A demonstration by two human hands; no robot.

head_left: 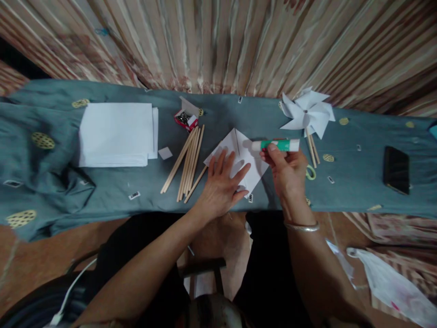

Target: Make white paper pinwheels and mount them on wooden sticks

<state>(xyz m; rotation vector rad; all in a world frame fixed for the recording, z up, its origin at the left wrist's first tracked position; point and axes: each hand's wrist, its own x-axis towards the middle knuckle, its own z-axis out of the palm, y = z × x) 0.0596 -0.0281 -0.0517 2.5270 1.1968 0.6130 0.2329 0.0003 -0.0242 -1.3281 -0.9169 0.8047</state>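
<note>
Left hand point(221, 184) spread flat on the paper point(257, 171), right hand point(288, 168) pinching a glue stick point(282, 145), 1 pinwheel point(316, 113) chilling off right.

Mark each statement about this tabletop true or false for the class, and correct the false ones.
1. The right hand holds a green-and-white glue stick. True.
2. The left hand is closed in a fist. False: the left hand lies spread on white paper.
3. The red box is open. True.
4. The phone lies left of the pinwheel. False: the phone lies right of the pinwheel.
</note>
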